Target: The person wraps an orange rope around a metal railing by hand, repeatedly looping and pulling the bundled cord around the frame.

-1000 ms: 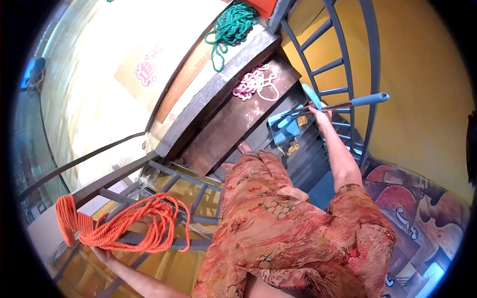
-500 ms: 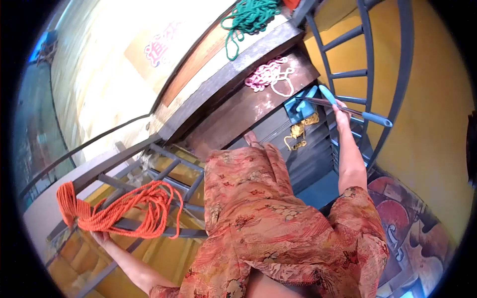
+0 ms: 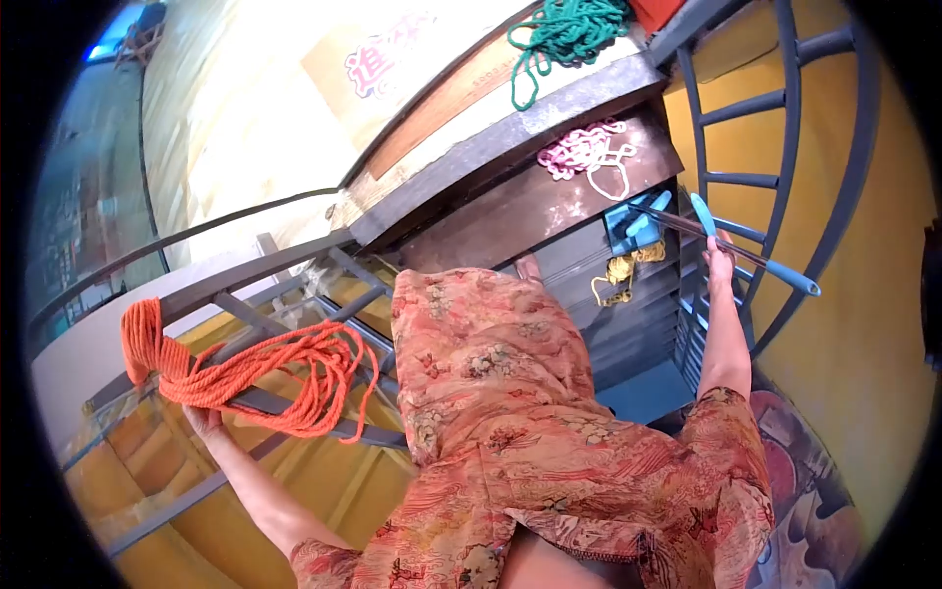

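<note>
My right hand (image 3: 719,260) is closed around the long handles of a blue dustpan set. One handle ends in a blue grip (image 3: 793,279) and the other in an upright blue grip (image 3: 704,213). Their blue dustpan (image 3: 618,236) sits low on the dark steps, with a blue piece lying over it. On the left, my left hand (image 3: 203,420) is at the grey railing, just under a bundle of orange rope (image 3: 285,383) draped over the rail. The rope and rail hide its fingers.
Yellow rope (image 3: 618,273) lies beside the dustpan on the steps (image 3: 589,324). Pink and white rope (image 3: 579,149) rests on a higher brown step, and green rope (image 3: 579,29) on the landing above. Grey railings (image 3: 785,128) run along both sides. A painted sign (image 3: 378,69) marks the pale floor.
The view has turned, so the stairs and ropes ahead appear farther right and the left railing higher. My right hand still holds the dustpan set; my left hand stays by the orange rope.
</note>
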### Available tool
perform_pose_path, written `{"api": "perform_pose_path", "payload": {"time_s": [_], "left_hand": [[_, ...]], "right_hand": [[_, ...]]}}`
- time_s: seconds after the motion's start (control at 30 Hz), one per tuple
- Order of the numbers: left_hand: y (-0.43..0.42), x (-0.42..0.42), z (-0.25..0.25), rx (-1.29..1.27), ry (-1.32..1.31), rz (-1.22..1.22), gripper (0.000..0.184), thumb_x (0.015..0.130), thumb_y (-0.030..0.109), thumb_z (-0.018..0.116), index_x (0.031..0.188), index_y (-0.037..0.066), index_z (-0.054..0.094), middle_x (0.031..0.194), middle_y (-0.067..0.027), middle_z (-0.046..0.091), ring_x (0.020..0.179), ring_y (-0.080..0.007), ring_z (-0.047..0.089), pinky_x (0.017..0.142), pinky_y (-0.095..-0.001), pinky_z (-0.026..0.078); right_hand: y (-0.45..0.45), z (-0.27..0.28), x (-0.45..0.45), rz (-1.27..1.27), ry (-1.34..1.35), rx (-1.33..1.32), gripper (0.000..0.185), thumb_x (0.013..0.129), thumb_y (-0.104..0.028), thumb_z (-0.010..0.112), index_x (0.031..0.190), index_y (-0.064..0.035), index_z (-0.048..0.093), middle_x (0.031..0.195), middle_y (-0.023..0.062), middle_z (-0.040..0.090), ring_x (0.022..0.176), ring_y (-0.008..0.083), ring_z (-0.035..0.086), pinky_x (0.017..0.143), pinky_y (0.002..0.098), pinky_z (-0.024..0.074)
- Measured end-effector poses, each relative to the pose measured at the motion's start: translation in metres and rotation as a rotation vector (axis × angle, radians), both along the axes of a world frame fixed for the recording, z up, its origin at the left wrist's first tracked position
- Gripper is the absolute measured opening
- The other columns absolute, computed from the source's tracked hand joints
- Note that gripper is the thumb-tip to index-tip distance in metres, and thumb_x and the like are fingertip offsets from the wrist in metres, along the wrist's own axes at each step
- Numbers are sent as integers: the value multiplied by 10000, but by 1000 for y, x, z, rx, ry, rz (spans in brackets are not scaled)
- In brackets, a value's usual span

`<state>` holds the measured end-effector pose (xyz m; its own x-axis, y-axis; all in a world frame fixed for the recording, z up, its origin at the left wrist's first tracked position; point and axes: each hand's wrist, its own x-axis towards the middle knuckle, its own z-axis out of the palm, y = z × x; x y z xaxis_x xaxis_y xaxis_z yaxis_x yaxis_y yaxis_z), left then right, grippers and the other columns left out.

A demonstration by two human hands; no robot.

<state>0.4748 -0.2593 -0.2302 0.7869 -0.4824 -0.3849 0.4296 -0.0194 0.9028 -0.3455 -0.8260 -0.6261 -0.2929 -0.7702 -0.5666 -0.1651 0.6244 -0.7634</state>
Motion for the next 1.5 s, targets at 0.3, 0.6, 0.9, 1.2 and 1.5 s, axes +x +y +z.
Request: {"api": "perform_pose_path", "payload": {"time_s": [0.3,0.6,0.9,1.2,1.5], "left_hand": [[26,-6,-2,93,-77,209,489,944,252,452,1362,16,359,1340,-170,461,1208,-317,476,1036,-491,381],[44,-17,-12,90,-261,254,573,942,282,483,1431,94,251,1445,-94,336,1294,-259,383,1072,-420,348],[8,-7,27,344,142,-217,260,742,-22,489,986,22,566,710,-12,565,609,-95,532,551,-228,438],[-7,-9,24,563,94,-384,221,819,58,581,1038,39,605,675,46,525,588,-49,466,517,-215,384],[-45,0,-5,462,37,-447,194,837,89,612,1014,52,543,729,26,537,594,-79,471,533,-243,401]], "right_hand": [[91,-18,88,386,93,621,130,840,-175,640,866,-57,590,808,68,640,657,181,640,532,321,513],[54,18,361,1462,-82,300,313,893,-165,603,1127,38,555,899,97,654,765,169,640,661,270,509],[73,374,641,2266,-384,110,234,909,-159,567,1064,10,614,907,85,668,847,134,614,777,286,493],[261,371,741,1834,-953,568,227,949,-117,486,1113,-10,600,986,78,653,940,143,585,804,302,490],[332,282,801,1487,-1356,1197,317,932,-136,516,1230,-30,530,1153,102,603,1071,166,571,920,304,480]]}}
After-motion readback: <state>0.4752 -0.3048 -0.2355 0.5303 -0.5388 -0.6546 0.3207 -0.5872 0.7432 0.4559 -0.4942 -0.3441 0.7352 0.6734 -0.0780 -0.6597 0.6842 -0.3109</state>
